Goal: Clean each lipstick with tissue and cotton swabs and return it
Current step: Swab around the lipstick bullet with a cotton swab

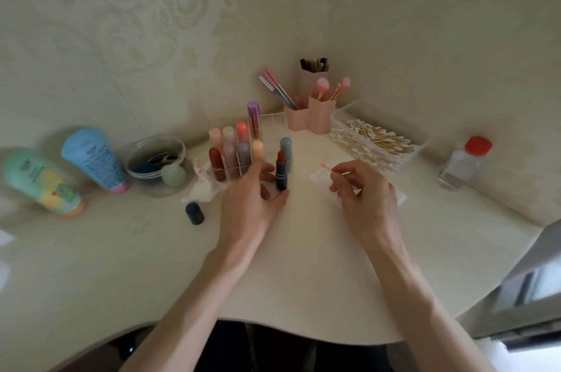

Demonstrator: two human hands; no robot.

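An open lipstick with a dark tube and red bullet stands upright on the table, just in front of the clear organizer holding several capped lipsticks. My left hand curls round it, fingers on its left side and thumb at its base. Its dark blue cap lies to the left. My right hand pinches a cotton swab with a pink-stained tip, above a flat white tissue. A crumpled, red-stained tissue lies left of the organizer.
A clear box of cotton swabs sits at the back right, a red-capped clear bottle further right. Pink brush holders stand in the corner. A round clear tub and two tubes lie left.
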